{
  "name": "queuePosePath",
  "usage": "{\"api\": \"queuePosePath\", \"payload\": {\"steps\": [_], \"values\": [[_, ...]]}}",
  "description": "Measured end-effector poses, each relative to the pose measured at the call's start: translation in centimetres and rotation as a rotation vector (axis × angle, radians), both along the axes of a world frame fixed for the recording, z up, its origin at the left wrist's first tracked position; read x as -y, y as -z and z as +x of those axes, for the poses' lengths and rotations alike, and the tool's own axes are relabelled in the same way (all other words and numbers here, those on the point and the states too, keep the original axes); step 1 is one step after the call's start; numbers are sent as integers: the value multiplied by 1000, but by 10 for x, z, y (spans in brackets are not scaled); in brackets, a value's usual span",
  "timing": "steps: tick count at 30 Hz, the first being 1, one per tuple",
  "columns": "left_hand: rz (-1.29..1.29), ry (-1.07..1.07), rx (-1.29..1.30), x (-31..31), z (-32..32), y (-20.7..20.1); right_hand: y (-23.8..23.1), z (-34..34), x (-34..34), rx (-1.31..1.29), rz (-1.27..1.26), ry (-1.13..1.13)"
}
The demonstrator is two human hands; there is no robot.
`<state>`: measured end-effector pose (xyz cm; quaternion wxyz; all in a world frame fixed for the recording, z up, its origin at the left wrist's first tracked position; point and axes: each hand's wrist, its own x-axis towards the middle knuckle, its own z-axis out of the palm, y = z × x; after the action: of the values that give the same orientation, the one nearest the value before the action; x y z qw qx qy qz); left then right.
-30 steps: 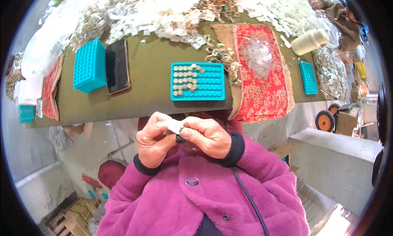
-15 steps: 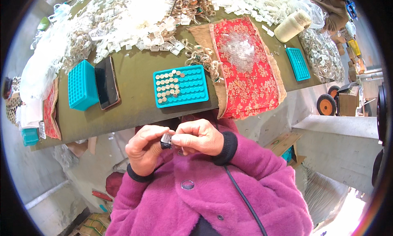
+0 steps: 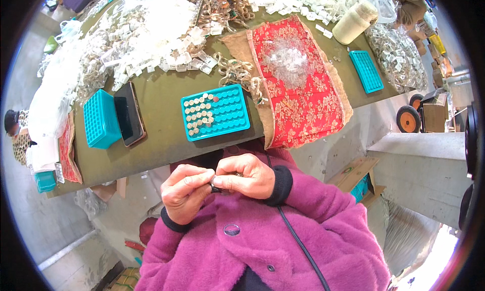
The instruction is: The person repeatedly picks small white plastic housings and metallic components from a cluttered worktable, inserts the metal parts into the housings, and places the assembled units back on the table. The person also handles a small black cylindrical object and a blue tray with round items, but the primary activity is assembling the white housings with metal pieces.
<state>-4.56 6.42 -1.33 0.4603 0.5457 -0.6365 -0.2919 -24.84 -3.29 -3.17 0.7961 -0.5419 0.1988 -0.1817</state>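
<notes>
Just off the table's near edge, my left hand and my right hand meet in front of the purple coat. Both are closed, thumbs and forefingers pinching together at one small dark piece. Fingers cover most of this piece, so its kind cannot be made out. Closest to them on the table is a turquoise tray with rows of round hollows. Small silvery discs fill hollows on its left side.
Left of the tray are a dark phone and stacked turquoise trays. Right of it, a red floral cloth bears a clear plastic heap. Clear pieces pile behind. A pale bottle stands far right.
My hands have drawn closer together. The fingers now cover the pale, shiny face of the small piece that showed before. The whole view has shifted slightly.
</notes>
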Motion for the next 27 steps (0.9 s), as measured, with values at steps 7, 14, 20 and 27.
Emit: {"api": "queuePosePath", "payload": {"steps": [7, 14, 20, 27], "values": [[-48, 57, -61, 17, -14, 9, 1, -14, 2, -9, -20, 93], [160, 14, -436, 22, -26, 16, -9, -51, 16, -254, -774, 443], [184, 61, -479, 25, -16, 23, 7, -109, 70, -781, -1286, 795], [215, -28, -524, 18, -15, 20, 13, -116, 78, -827, -1323, 656]]}}
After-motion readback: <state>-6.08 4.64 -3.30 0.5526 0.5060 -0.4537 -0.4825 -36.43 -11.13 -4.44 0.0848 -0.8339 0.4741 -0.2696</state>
